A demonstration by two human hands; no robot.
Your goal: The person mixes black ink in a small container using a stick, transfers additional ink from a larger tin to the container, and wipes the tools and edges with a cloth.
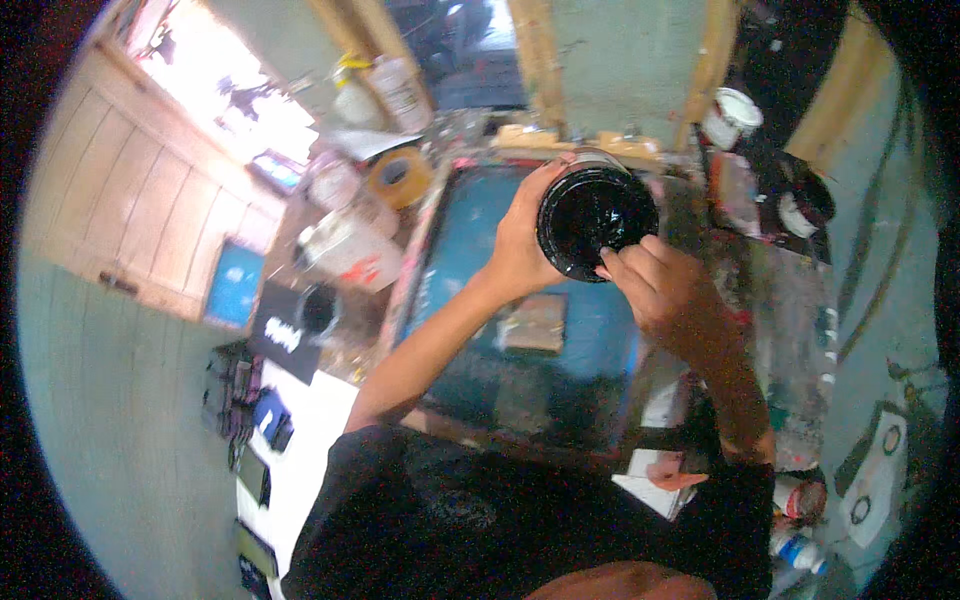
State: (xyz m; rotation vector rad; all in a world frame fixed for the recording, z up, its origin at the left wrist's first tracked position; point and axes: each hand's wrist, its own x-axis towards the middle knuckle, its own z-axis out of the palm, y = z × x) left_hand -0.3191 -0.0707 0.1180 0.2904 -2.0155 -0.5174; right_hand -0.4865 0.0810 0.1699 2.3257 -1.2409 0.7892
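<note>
A round tub of glossy black paste (582, 210) is held up over a blue screen-like panel in a frame (470, 230). My left hand (522, 232) is wrapped round the tub's left side. My right hand (655, 290) has its fingers closed at the tub's lower right rim, fingertips at the black surface; whatever they hold, if anything, is hidden. A small square brownish piece (532, 322) lies on the blue panel below the tub.
Jugs (355, 258), a tape roll (392, 178) and a spray bottle (352, 95) crowd the left back. A white-rimmed can (730, 118) is at back right. A wooden door (120, 170) stands left; more containers (800, 500) sit lower right.
</note>
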